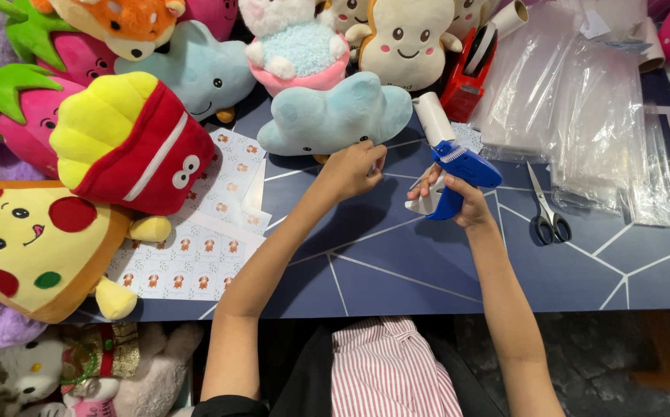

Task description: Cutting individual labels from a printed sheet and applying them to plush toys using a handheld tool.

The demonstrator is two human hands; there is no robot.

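Observation:
My right hand point(464, 202) grips a blue tagging gun point(458, 171) by its handle, its nose pointing left and up. A small white piece shows under the gun, beside my fingers. My left hand point(349, 171) pinches the lower edge of a light blue cloud plush point(335, 114) that lies on the dark blue table point(396, 262). The two hands are close together, just in front of the cloud plush. A white lint roller point(432, 116) stands right behind the gun.
Plush toys crowd the left and back: a fries plush point(130, 143), a pizza slice plush point(33, 247), strawberries, a toast plush point(406, 38). Sticker sheets point(196, 255) lie at left. Scissors point(547, 212), clear plastic bags point(582, 116) and a red tape dispenser point(470, 73) sit at right.

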